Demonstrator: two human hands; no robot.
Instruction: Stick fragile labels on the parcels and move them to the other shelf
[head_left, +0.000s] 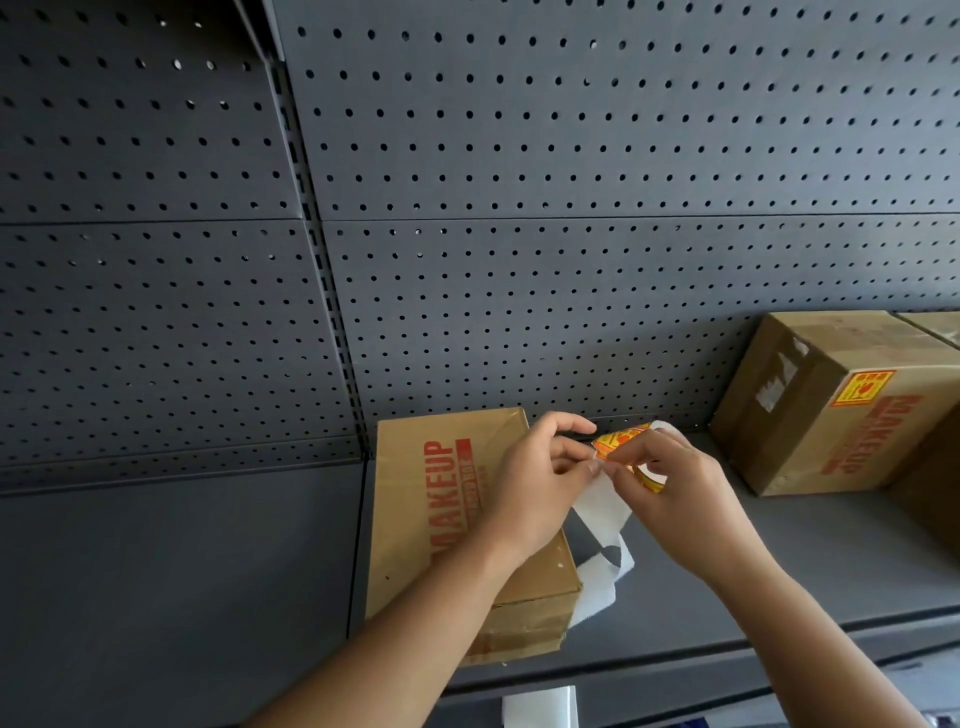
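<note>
Both hands peel a fragile label (615, 441) off its roll. Left hand (540, 483) pinches the label edge; right hand (670, 493) clamps the roll (649, 480). Unlabelled parcel (457, 525) sits at 9 o'clock of the hands, on the shelf (753, 561). Best peel slowly, flat, keeping the adhesive from folding.

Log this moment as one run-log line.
left hand, right hand: peeling label off roll | near box: unlabelled | far box: labelled
</note>
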